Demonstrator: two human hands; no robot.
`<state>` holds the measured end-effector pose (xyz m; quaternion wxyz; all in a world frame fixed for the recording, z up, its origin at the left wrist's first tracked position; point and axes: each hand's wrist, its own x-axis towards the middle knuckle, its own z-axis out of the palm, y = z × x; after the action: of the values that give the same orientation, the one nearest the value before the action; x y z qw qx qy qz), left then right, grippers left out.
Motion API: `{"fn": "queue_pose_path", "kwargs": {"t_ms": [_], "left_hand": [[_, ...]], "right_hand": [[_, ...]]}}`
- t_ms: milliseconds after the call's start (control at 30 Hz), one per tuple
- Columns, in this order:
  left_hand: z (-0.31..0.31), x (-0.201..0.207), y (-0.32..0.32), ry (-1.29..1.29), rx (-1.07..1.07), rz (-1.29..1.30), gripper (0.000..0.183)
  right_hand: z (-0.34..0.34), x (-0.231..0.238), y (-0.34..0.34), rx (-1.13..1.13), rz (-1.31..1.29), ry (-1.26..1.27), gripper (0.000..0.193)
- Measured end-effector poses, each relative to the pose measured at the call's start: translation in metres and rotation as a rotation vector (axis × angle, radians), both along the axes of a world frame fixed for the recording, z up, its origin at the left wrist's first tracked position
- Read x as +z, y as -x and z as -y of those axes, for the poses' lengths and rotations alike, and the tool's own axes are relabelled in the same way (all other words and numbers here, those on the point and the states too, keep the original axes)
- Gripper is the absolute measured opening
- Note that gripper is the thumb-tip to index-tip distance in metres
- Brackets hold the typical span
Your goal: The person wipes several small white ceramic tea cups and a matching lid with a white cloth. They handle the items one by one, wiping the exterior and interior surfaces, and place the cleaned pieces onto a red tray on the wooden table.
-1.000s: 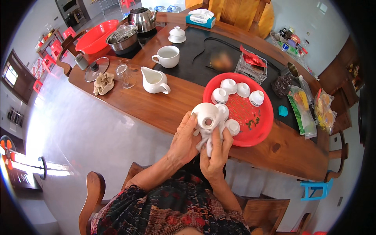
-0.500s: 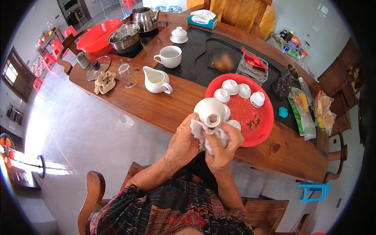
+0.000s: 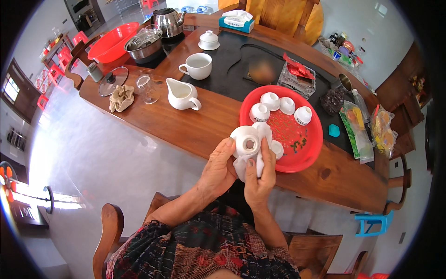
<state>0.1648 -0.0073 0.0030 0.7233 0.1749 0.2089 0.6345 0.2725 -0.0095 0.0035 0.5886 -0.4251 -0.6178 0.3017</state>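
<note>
My left hand [image 3: 217, 163] grips a small white bowl [image 3: 238, 135] by its side, thumb on the outside. Its underside is turned up, and a brownish round spot shows inside the foot ring. In my right hand [image 3: 261, 180] is a white cloth [image 3: 241, 166], pressed against the bowl's right and near sides. Both hands are over the table's front edge, beside a red plastic basin [image 3: 317, 144]. Several small white teacups [image 3: 270, 101] lie upside down in that basin, around its printed bottom with green leaf shapes.
Left of the basin stand a white pitcher [image 3: 182, 96], a white cup [image 3: 199, 66], a lidded white tea bowl [image 3: 209, 40], a glass [image 3: 147, 89] and a crumpled tan cloth [image 3: 121, 98]. Food packets [image 3: 357, 128] lie to the right; a steel kettle [image 3: 168, 22] stands far left.
The bowl has tilted and turned slightly in my left hand. My right hand has shifted the cloth from below the foot ring up along the bowl's right side.
</note>
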Motion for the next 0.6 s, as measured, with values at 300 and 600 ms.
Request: {"fn": "queue_pose_path", "kwargs": {"t_ms": [300, 600], "left_hand": [[0.001, -0.002, -0.002, -0.158, -0.021, -0.041, 0.028], [0.021, 0.022, 0.001, -0.268, 0.019, -0.360, 0.045]], "right_hand": [[-0.001, 0.015, -0.022, 0.356, -0.754, 0.378, 0.039], [-0.005, 0.028, -0.012, 0.075, 0.304, -0.378, 0.018]]}}
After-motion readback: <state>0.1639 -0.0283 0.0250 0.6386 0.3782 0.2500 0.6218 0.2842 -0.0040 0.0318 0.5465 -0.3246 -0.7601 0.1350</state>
